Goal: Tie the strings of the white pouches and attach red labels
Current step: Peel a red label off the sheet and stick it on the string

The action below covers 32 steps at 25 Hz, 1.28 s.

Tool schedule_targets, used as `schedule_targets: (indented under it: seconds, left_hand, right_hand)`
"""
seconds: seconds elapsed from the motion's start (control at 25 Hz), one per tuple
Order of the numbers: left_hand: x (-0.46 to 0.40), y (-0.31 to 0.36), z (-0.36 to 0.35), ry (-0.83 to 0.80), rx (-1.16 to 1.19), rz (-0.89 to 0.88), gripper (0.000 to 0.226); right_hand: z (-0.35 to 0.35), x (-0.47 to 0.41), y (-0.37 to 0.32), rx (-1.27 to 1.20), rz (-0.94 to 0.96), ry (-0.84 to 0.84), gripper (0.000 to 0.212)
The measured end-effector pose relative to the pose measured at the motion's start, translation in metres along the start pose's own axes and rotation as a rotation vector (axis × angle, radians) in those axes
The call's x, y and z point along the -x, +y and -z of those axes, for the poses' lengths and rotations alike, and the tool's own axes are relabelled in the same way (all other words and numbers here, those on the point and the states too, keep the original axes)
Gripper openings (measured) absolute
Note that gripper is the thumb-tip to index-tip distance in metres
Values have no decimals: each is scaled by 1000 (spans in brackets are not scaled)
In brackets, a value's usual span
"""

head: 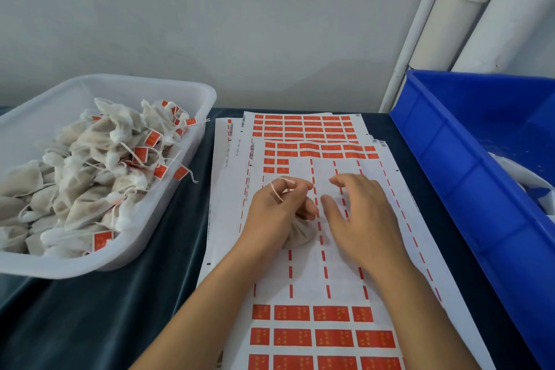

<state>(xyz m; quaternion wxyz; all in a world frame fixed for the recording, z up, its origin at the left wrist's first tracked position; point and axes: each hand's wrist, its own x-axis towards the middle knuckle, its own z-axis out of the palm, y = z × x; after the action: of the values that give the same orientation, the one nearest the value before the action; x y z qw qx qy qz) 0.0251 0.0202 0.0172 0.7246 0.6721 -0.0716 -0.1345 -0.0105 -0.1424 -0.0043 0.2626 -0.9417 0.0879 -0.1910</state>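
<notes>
The dark counter [99,309] ran off the frame at the left and bottom. A blue bin [468,165] stood at the right, cut off by the edge, with something white inside it that could not be made out. At the left a clear tub [186,117], also partly cut off, held a heap of white pouches [90,177] with red labels tied on. Between the two lay overlapping label sheets [303,135], their print too small to read; the top sheet's middle rows were stripped bare, with red labels [330,314] left in rows near the bottom.

On that bare stretch sat one white pouch [297,234], mostly hidden beneath the left hand [276,210], only its bunched end showing below the knuckles. That hand's fingers [303,207] were curled round the pouch, and its string [277,192] looped over them. The right hand [360,213] hovered just beside it, its fingers [345,182] loosely spread and apart from the pouch.
</notes>
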Motion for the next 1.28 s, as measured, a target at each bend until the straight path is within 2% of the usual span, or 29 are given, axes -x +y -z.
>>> schedule_targets:
  seconds: [0.16,0.32,0.48,0.6,0.72,0.8,0.92,1.0,1.08,1.16,1.28]
  left_hand:
    - [1,-3,-4,2,-89,-48,24]
    - [3,-5,3,-90,105,-48,22]
    - [-2,-7,6,-32,-12,-95,36]
    - [-3,-4,9,-33,-25,-139,34]
    - [-5,-3,9,86,-48,-107,35]
    - [-7,-2,12,137,55,-60,28]
    - [-10,3,21,110,371,-32,24]
    - [-15,6,22,161,402,2,24]
    - [-18,7,20,248,295,50,28]
    - [-17,4,18,282,189,45,33]
    - [-13,-3,14,323,188,7,33]
  right_hand:
    - [-6,2,3,94,-51,-117,48]
    - [-7,0,6,191,-23,-182,55]
    - [-5,-6,9,246,50,-270,57]
    - [0,-8,11,244,69,-302,57]
    - [4,-11,11,242,76,-352,58]
    - [7,-13,10,245,65,-400,60]
    - [14,-18,8,263,63,-488,60]
    - [19,-25,5,265,54,-523,58]
    - [17,-34,-4,259,33,-445,48]
    - [4,-43,-21,208,10,-238,33]
    - [-25,-53,-51,114,-60,-31,34]
